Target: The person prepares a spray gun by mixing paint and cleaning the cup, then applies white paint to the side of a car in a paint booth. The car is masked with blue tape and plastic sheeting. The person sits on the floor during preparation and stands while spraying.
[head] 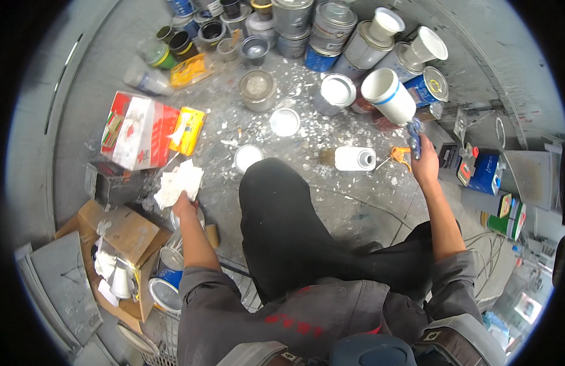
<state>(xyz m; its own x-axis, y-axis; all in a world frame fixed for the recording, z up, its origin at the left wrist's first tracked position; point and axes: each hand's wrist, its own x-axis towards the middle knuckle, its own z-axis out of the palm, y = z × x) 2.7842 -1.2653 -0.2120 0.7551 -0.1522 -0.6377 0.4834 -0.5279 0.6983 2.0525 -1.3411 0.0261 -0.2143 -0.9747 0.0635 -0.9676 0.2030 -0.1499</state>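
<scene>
My left hand (185, 206) grips a bunch of white wipes (180, 183) over the floor's left side, close to a red and white box (138, 130). On the right, my right hand (425, 160) holds a blue metallic spray gun (415, 139). A white cup (390, 96) with a blue band, its mouth uncovered, tilts at the gun's top end and appears attached. Left of that hand lie an orange-handled tool (400, 156) and a white bottle (353, 158) with an uncapped neck. Two round white lids or shallow cups, one (284, 122) farther and one (248, 158) nearer, rest on the paint-spattered floor.
Stacked paint cans (332, 27) and white cups line the back wall. A yellow packet (188, 131) lies beside the red box. A cardboard box (140, 274) of waste stands lower left. A cable (383, 208) crosses the floor; cans and boxes (484, 171) stand right.
</scene>
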